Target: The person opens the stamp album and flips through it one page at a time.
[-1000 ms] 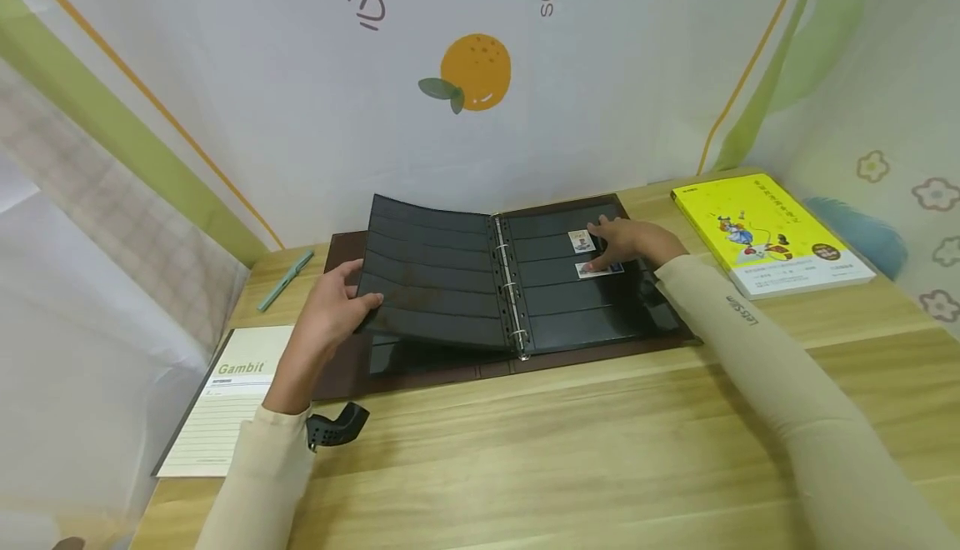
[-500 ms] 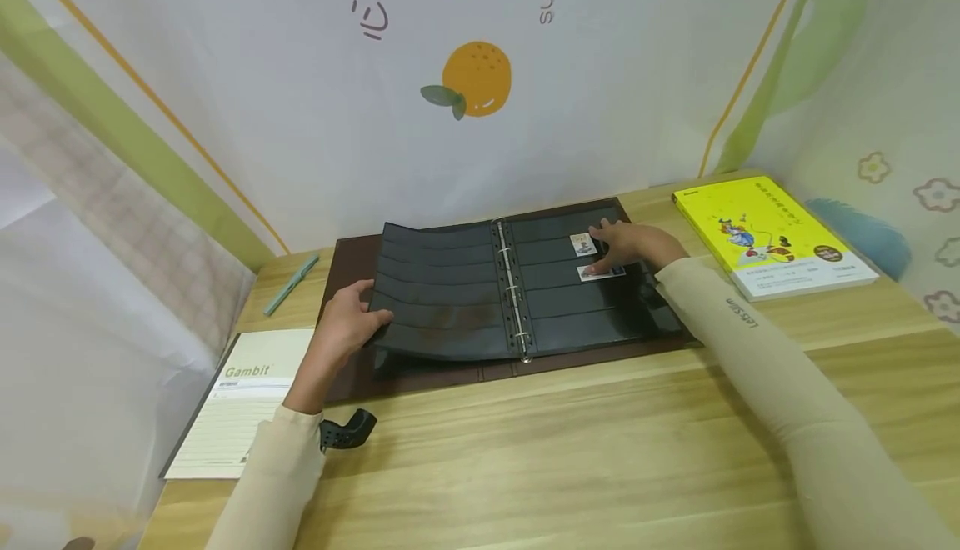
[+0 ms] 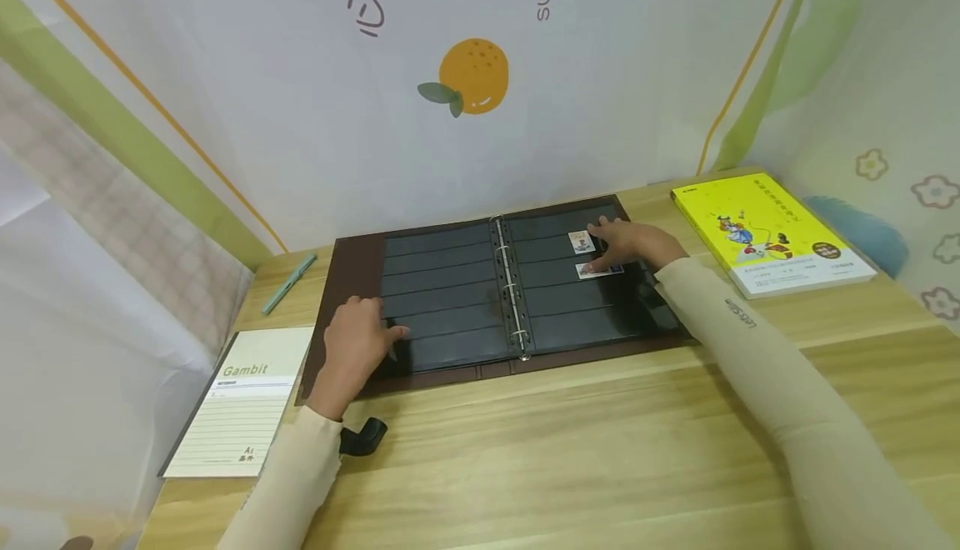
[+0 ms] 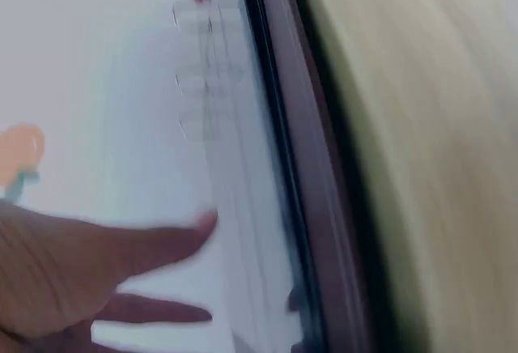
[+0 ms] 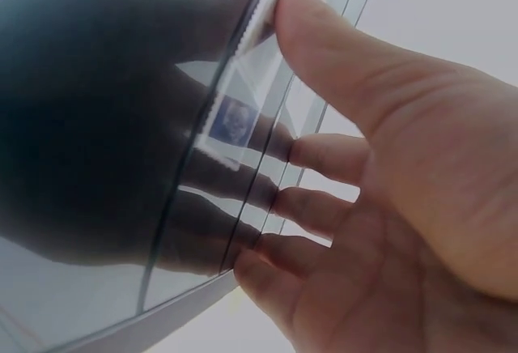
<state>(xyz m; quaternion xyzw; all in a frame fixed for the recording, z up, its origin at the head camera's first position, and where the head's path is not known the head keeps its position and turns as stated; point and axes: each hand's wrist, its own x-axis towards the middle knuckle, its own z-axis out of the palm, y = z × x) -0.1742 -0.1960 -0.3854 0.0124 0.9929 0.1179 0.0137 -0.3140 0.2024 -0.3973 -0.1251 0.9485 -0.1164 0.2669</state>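
Since the earlier frame, the left page (image 3: 442,283) has come down: it was held up and curved, and now it lies flat in the binder (image 3: 356,258). The left hand (image 3: 356,346) has moved lower, to the near outer corner of this page; its fingers are extended and, as far as I can see, grip nothing. The right hand (image 3: 630,242) has stayed at the outer side of the right page (image 3: 570,323), its fingers spread and not closed around anything. Its thumb rests on the long stamp (image 3: 617,270), while the small stamp (image 3: 581,242) lies at its fingertips. Both stamps are on the right page; whether they sit fully inside the strips, I cannot tell.

I judge that the pages are light and bend easily. Their surface shines strongly, so it may be slippery. It is better to take a page by its outer edge, away from the rings (image 3: 511,286), because the punched holes could tear under a hard pull. The long stamp looks like thin paper with toothed border, probably easy to crease; a gentle, flat press suits it more than a pinch.
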